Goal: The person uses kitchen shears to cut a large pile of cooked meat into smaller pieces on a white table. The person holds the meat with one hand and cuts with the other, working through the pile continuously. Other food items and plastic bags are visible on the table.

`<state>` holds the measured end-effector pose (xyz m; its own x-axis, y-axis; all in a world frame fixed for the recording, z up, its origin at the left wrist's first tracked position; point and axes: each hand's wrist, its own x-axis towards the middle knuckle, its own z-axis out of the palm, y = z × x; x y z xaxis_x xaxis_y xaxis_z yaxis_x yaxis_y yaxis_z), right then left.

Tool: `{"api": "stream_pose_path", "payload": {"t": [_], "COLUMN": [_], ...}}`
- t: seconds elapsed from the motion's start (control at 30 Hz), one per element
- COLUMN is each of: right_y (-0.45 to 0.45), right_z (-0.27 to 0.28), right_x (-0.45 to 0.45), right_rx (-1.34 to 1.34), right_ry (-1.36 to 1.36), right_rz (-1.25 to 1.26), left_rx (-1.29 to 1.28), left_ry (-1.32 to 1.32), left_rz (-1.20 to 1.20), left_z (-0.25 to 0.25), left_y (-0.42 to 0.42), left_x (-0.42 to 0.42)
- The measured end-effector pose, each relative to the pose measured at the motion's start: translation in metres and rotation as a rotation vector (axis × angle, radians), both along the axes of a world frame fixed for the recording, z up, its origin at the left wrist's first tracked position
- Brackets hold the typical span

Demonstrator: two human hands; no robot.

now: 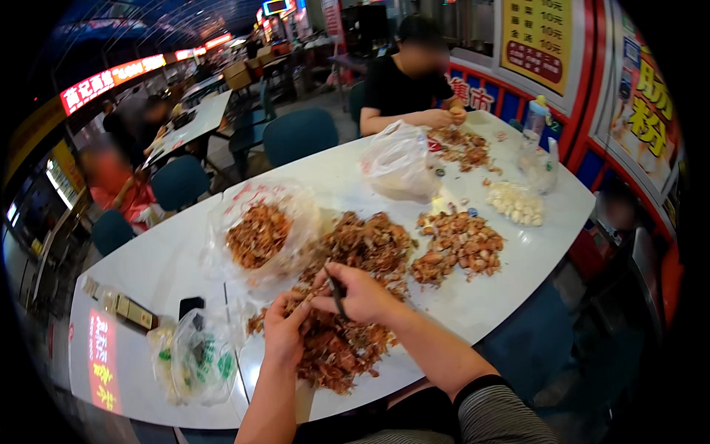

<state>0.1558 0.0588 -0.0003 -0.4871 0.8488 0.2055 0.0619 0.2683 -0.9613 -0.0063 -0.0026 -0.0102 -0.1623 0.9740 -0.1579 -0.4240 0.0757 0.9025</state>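
My right hand (355, 297) is closed around a small dark tool (336, 294), perhaps a knife. My left hand (285, 327) meets it at the fingertips, pinching something small that looks like a garlic clove, mostly hidden by the fingers. Beneath and around both hands spreads a large heap of brown, papery garlic skins (338, 355). To the right of it lies a pile of reddish unpeeled garlic cloves (463, 244). Farther right, pale peeled cloves (516, 204) sit in or on clear plastic. An open plastic bag (310, 222) at the left holds more brown skins or cloves.
Across the white table (499, 311) a person in black (407, 83) handles something small over another pile of skins (466, 149). A tied white bag (402, 161), a baby-style bottle (535, 119), a glass bottle (127, 311), a black object (191, 306) and a green-printed bag (202, 355) also stand or lie there.
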Motion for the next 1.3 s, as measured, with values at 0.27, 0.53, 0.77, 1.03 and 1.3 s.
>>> {"api": "stream_pose_path", "payload": {"t": [0.27, 0.53, 0.77, 1.03, 1.3], "right_y": [-0.011, 0.014, 0.027, 0.002, -0.004], "right_z": [0.01, 0.035, 0.016, 0.029, 0.009], "right_x": [0.003, 0.073, 0.18, 0.061, -0.016], "right_rx": [0.079, 0.139, 0.096, 0.053, -0.019], "right_ry": [-0.046, -0.5, -0.892, -0.069, 0.117], "right_rz": [-0.166, -0.849, -1.269, -0.346, -0.047], "left_rx": [0.037, 0.008, 0.119, 0.183, 0.144], "left_ry": [0.15, 0.014, 0.05, 0.096, 0.198], "left_rz": [-0.021, -0.148, -0.106, 0.002, -0.002], "left_z": [0.0, 0.002, 0.006, -0.005, 0.001], "left_y": [0.0, 0.001, -0.006, 0.002, 0.001], "left_x": [0.004, 0.002, 0.001, 0.0, -0.001]}}
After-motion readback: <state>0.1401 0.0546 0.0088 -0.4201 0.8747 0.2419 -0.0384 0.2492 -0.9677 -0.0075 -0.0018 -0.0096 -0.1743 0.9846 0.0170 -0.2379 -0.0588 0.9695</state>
